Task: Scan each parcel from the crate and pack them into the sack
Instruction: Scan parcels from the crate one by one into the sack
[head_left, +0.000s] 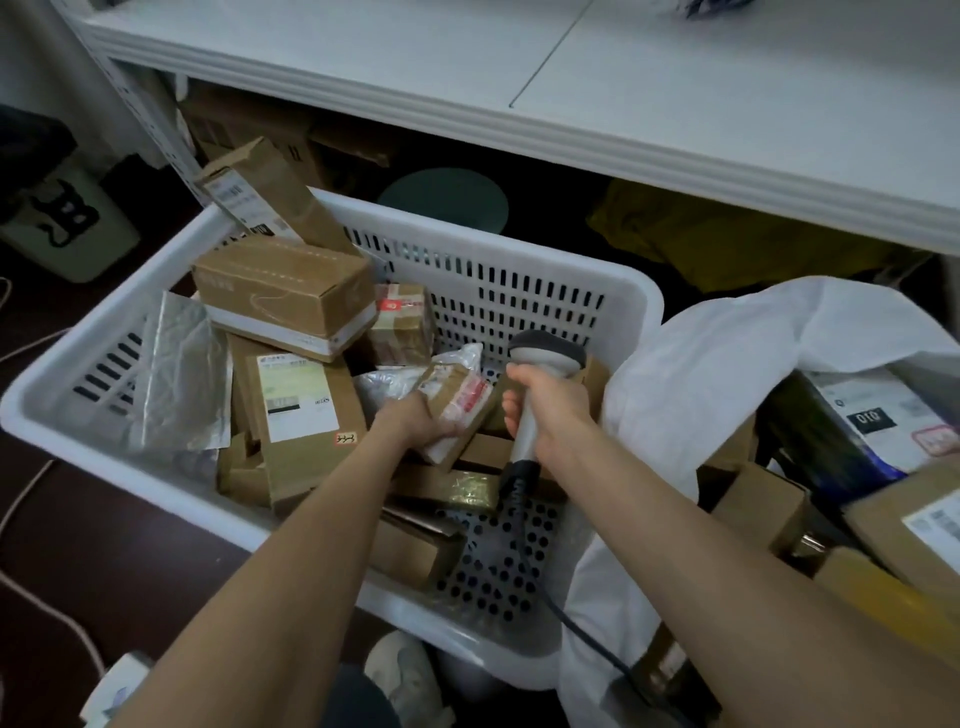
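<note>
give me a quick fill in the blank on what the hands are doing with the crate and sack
1. The right hand grips a grey ____ by its handle.
2. The left hand holds a small taped ____ inside the white crate.
3. The white sack stands on the crate's ____ side.

Missing words: scanner; parcel; right
</note>
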